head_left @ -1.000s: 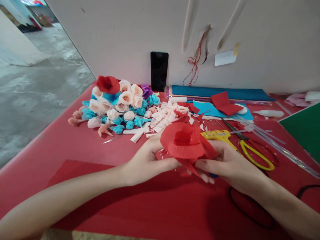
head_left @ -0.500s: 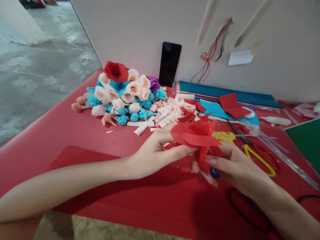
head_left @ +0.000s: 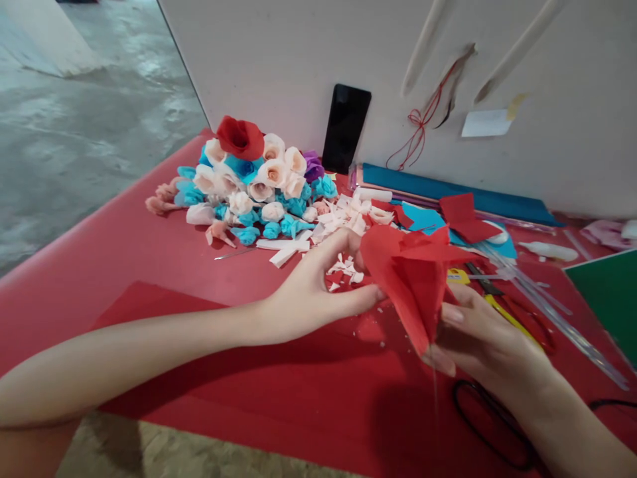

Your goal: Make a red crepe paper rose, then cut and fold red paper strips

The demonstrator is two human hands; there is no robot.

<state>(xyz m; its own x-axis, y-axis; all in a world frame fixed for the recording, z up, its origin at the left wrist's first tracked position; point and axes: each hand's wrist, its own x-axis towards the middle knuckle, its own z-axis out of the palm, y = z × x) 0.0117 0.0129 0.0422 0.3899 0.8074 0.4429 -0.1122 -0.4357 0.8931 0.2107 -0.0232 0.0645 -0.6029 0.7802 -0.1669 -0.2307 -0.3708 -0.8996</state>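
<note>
A red paper flower (head_left: 415, 279) is between my two hands, tilted with its narrow base pointing down. My right hand (head_left: 480, 335) pinches that base from the right. At the other side my left hand (head_left: 326, 282) curves around a petal, thumb at its lower edge and fingers partly hidden behind it. A fine thread-like strand hangs below the base. Under the hands lies a red paper sheet (head_left: 209, 372). Small white and red paper scraps (head_left: 346, 271) show past my left thumb.
Paper flowers (head_left: 259, 186) in white, blue, red and purple are piled at the back left. A black phone (head_left: 347, 126) leans on the wall. To the right lie yellow-handled scissors (head_left: 512, 315), clear sticks (head_left: 562, 318), a white bottle (head_left: 547, 250) and a green board (head_left: 607, 299).
The flower has turned from lying sideways to showing its long side and base. My right hand has shifted slightly right and down; my left hand's grasp has opened wider around the petal.
</note>
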